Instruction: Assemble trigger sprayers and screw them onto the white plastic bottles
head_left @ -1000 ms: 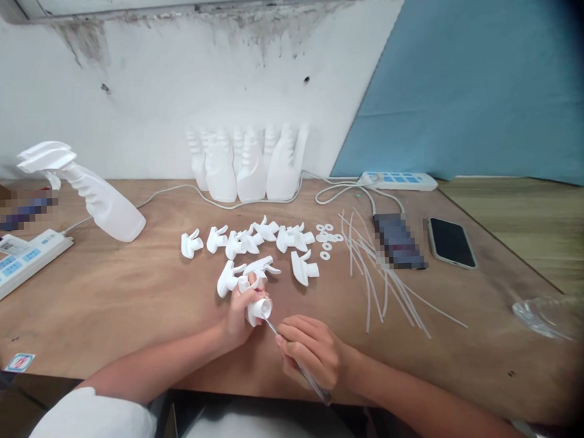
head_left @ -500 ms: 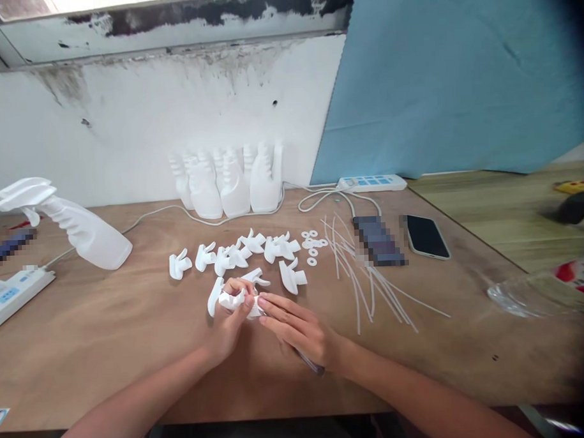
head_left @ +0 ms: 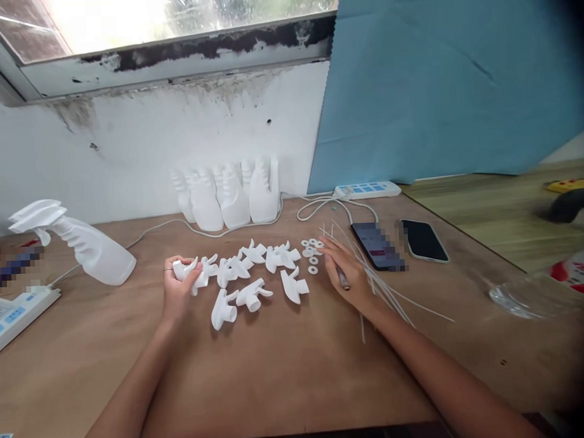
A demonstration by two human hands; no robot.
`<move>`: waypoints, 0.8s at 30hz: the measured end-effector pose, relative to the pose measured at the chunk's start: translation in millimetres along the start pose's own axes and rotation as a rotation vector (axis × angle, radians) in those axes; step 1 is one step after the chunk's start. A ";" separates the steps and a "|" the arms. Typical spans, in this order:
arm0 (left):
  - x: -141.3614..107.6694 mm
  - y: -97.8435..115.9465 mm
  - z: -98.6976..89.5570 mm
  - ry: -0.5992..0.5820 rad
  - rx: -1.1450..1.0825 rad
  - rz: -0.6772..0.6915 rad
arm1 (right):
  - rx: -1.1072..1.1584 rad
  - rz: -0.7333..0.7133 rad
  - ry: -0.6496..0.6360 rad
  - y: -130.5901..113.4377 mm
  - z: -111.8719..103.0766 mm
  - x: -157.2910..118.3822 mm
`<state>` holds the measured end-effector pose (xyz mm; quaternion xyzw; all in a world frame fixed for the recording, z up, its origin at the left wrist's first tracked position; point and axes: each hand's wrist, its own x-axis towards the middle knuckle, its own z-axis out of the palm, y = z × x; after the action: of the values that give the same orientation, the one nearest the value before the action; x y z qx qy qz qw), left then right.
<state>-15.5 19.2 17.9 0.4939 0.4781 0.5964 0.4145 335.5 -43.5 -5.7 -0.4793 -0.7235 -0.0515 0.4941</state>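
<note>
Brown worktop (head_left: 278, 385) lay nearest. The left hand (head_left: 174, 296) had its grip closed on a spray head (head_left: 179, 270); the right hand (head_left: 356, 291) gripped a tool (head_left: 342, 279) beside rings (head_left: 309, 251). Loose heads (head_left: 221, 312) lay between, likely for easy reach; bottles (head_left: 237, 211) stood behind.

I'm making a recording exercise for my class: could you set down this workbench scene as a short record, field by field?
Left hand: holds a white trigger head
Right hand: holds a slim tool; fingertips close by the flat rings, contact unclear
Loose on bench: more trigger heads, thin tubes
Back: white bottles upright, without heads
Far left: spray bottle with its head on; power strip
Right: two phones, side by side
Unclear: number of bottles, since they overlap
</note>
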 end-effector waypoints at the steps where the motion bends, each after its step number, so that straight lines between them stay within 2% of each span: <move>1: 3.7 -3.5 -6.9 0.016 0.055 -0.016 | -0.002 0.031 -0.009 5.3 1.9 -1.3; 3: 6.3 -10.8 -18.0 -0.009 0.212 -0.052 | 0.002 0.067 -0.025 10.7 6.1 -4.1; 5: 4.1 -16.4 -24.7 -0.113 0.434 -0.087 | 0.014 0.071 -0.032 10.7 9.2 -5.8; 7: -0.6 -18.9 -27.3 -0.219 0.693 -0.061 | 0.029 0.052 -0.054 8.0 10.3 -6.2; 9: -5.8 -18.8 -27.2 -0.282 0.904 0.027 | 0.031 0.020 -0.082 5.4 9.7 -5.8; 11: -10.2 -17.3 -25.8 -0.298 1.004 0.139 | 0.025 -0.009 -0.094 4.7 8.6 -5.5; 16: -11.3 -12.3 -28.7 -0.264 1.019 0.395 | 0.014 -0.026 -0.064 6.5 7.6 -4.4; 19: 3.3 -6.5 -45.4 -0.081 1.021 0.478 | 0.015 -0.043 -0.042 5.3 7.4 -3.4; 21: 21.8 -3.5 -67.1 0.129 0.996 0.514 | 0.010 -0.044 -0.037 3.5 6.4 -2.8; 24: 55.4 -7.3 -112.6 0.485 0.927 0.544 | -0.001 -0.040 -0.040 0.6 4.1 -2.0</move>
<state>-135.7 56.1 15.3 0.5781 0.6260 0.5059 -0.1338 333.3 -42.2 -9.6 -0.4659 -0.7426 -0.0521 0.4782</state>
